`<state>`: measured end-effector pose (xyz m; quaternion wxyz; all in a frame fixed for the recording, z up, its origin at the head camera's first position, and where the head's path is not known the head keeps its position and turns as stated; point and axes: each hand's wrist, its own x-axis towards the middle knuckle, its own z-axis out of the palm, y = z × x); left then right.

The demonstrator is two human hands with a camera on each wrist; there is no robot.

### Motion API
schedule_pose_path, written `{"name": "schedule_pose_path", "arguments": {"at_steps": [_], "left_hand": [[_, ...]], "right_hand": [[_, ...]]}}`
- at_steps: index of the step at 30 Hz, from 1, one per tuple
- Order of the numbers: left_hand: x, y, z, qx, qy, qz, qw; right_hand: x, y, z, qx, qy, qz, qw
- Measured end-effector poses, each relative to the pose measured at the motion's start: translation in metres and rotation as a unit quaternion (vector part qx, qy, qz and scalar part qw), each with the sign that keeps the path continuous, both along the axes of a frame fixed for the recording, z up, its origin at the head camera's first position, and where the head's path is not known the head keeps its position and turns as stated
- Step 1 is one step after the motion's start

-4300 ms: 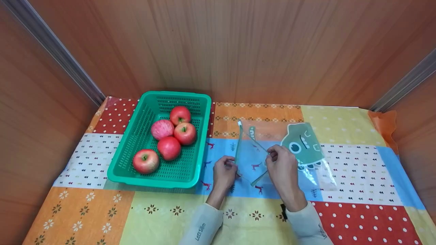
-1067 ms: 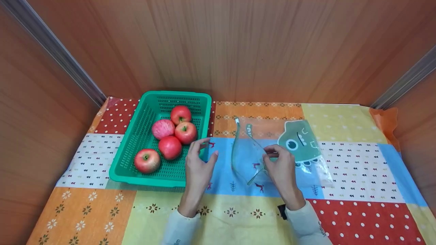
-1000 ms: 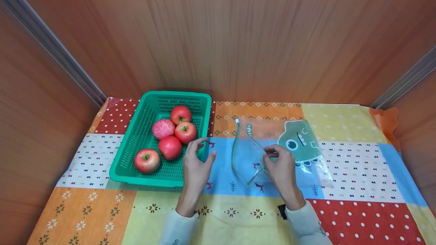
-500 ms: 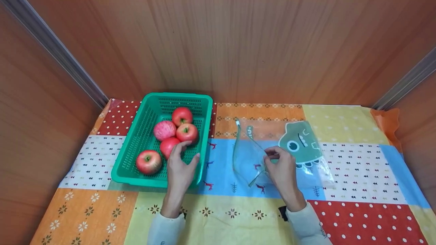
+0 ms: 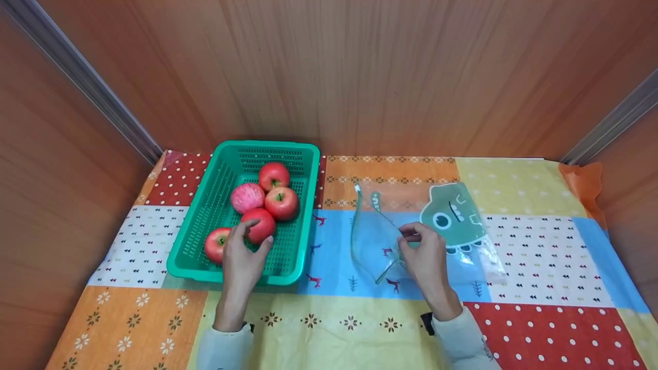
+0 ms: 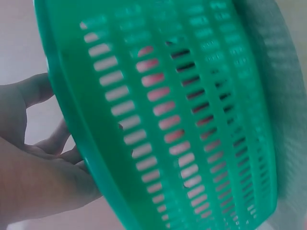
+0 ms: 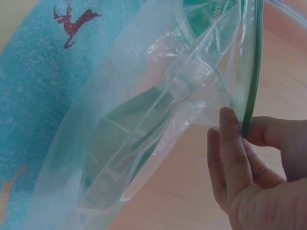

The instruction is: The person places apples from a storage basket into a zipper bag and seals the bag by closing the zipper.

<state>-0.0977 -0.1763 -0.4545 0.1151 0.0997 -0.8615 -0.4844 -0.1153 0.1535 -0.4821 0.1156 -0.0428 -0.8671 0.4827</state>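
No text can be read with certainty. On the clear bag (image 5: 406, 198) at the right, a small green patch (image 5: 376, 201) at its far left part carries pale strokes that look like letters; they run sideways, from near to far, and are too small to make out. On the right sleeve (image 5: 455, 336), dark lettering (image 5: 487, 348) follows the outer side, turned along the fabric, too blurred and slanted to spell out. On the left sleeve (image 5: 224, 352), a scrap of dark print (image 5: 220, 368) shows at the near edge, cut off by the frame.
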Motion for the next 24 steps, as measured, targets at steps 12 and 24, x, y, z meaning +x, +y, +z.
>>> {"name": "schedule_pose_path", "arguments": {"at_steps": [12, 24], "left_hand": [[-0.002, -0.025, 0.000, -0.045, -0.023, 0.009, 0.9987], [-0.008, -0.048, 0.002, -0.112, -0.077, 0.003, 0.9907]], "right_hand": [[0.001, 0.002, 0.000, 0.002, 0.000, 0.002, 1.0000], [0.000, 0.002, -0.002, 0.008, -0.001, -0.004, 1.0000]]}}
